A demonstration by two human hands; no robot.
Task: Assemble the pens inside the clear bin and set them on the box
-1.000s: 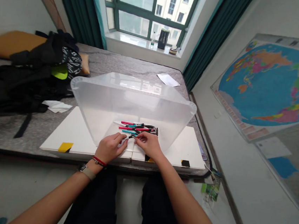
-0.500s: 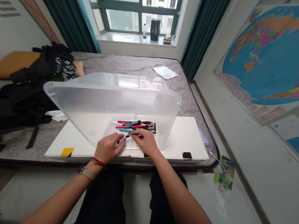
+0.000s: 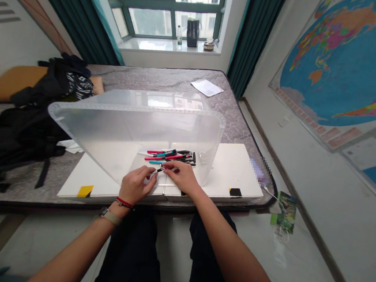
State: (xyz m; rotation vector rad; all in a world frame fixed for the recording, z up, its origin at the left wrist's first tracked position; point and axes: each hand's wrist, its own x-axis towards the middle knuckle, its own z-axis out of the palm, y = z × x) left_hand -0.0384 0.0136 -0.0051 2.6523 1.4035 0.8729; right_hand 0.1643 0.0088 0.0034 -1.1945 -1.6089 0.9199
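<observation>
Between my two hands is a slim pen (image 3: 159,170) with a dark section and a pale barrel. My left hand (image 3: 137,183) pinches its left end between thumb and fingers. At the other end, my right hand (image 3: 182,176) closes its fingertips on the pen's tip. Just beyond my fingers lies a pile of pens (image 3: 171,156), red, teal and black, on the inner wall of a clear plastic bin (image 3: 126,128). The bin rests on its side, its opening toward me. Part of the pile is hidden behind my right hand.
White boards (image 3: 235,167) with yellow and black tape lie under the bin on a grey mattress (image 3: 130,77). Dark bags and clothes (image 3: 23,125) are heaped at left. A white paper (image 3: 207,88) lies behind. A blurred-out device (image 3: 260,172) with a cable sits at right.
My head view has shifted slightly. Both hands remain at the pen, with a little more of its dark section showing between my fingertips.
</observation>
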